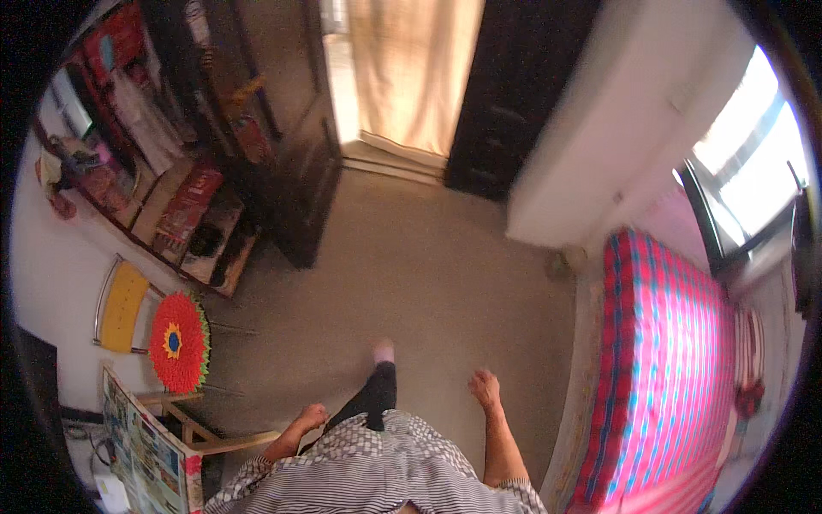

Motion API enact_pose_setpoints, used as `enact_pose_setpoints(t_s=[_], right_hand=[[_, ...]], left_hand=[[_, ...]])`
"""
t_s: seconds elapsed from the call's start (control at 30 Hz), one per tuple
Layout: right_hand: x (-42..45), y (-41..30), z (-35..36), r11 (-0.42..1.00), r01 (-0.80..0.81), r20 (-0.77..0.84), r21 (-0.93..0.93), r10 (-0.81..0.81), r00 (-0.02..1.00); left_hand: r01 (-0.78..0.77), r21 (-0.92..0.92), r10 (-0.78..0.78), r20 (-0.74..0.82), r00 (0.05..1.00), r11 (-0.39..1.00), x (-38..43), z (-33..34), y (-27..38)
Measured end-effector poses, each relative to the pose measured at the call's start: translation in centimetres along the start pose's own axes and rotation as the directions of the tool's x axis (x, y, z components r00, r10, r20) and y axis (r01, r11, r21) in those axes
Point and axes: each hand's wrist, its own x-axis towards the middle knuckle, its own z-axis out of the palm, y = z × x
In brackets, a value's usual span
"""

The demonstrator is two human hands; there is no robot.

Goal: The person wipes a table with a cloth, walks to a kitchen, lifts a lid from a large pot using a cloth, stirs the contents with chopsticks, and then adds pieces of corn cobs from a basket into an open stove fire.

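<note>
My left hand (313, 416) hangs beside my body, its fingers curled and nothing visible in it. Beneath and beside that forearm is a pale wooden frame (250, 443), next to a picture-covered board (144, 443). My right hand (485, 387) is held forward over the bare floor (443, 276), loosely closed and slightly blurred, touching nothing I can see. One foot (384, 351) is stepping ahead in dark leggings, below a patterned grey-and-white top (372, 475).
A chair with a yellow backrest (123, 307) and red flower-shaped seat cover (173, 344) stands left. Behind it are cluttered shelves (212, 238) and an open dark door (289, 141). A beige curtain (411, 70) hangs in the doorway. Right lies a bed with a pink checked cover (674, 372).
</note>
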Motion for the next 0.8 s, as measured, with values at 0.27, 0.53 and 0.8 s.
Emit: enact_pose_setpoints(t_s=[0.27,0.53,0.8], right_hand=[[10.4,-6.1,5.5,0.827,-0.390,0.295,-0.404,0.522,0.801],[35.2,-2.0,5.5,0.206,0.679,0.709,-0.705,0.167,0.685],[67.5,-33.7,14.4,0.760,0.366,0.240,-0.537,-0.278,0.930]], left_hand=[[-0.107,0.047,0.112,-0.130,0.985,0.993,20.9,-15.3,3.4],[-0.172,0.056,0.181,-0.297,0.937,0.984,36.8,-28.6,27.1],[-0.197,0.041,0.201,-0.156,0.967,0.980,44.0,-37.7,35.5]])
